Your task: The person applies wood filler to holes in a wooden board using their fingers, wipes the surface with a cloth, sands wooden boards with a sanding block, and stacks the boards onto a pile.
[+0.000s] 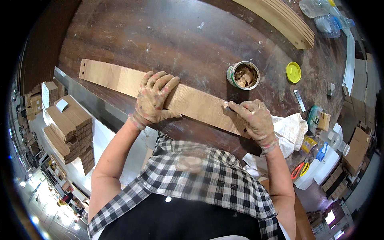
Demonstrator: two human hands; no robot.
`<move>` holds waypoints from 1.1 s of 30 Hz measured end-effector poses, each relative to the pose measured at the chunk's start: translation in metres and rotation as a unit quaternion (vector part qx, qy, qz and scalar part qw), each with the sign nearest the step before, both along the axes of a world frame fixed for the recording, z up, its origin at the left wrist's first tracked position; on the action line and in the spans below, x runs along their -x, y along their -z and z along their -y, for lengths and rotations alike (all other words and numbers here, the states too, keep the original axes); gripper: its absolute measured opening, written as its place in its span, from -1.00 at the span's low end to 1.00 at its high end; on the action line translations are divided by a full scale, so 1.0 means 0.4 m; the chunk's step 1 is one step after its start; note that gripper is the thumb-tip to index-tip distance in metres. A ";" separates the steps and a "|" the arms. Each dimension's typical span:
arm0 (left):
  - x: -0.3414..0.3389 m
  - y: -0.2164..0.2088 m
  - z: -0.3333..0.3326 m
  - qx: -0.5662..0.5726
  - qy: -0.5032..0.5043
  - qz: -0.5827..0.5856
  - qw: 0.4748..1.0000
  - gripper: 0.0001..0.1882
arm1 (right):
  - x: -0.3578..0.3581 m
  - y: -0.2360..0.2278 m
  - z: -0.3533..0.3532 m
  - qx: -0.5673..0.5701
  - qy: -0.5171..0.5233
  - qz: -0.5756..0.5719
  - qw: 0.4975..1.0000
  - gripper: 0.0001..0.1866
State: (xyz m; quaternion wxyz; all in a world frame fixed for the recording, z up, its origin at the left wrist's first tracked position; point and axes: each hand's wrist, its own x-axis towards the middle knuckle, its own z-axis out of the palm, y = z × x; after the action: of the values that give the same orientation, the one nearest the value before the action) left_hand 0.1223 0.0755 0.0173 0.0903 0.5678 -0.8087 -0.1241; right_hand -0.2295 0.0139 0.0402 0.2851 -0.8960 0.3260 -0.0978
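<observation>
board (202, 103) under left hand (154, 97), right hand (257, 122); table edge (182, 131) near

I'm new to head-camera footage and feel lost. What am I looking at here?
There is no machine: a person works by hand, seen in one picture from a wide fisheye camera worn on the head, looking down, so straight edges bend. The left hand lies across a long wooden board; the right hand is near its right end. Whether that hand pinches something small is unclear. On the dark table beyond sit an open tin of brown paste and a yellow lid; a white cloth is beside the right wrist.
</observation>
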 end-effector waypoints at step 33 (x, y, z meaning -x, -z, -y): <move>0.000 0.002 -0.003 0.011 -0.017 -0.010 1.000 0.07 | 0.000 0.027 0.019 0.061 -0.030 -0.043 0.997 -0.44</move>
State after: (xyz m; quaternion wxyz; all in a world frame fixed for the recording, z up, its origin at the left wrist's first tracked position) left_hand 0.1221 0.0767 0.0166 0.1062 0.5793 -0.7993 -0.1194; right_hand -0.2294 0.0064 0.0293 0.2183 -0.9247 0.3039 -0.0707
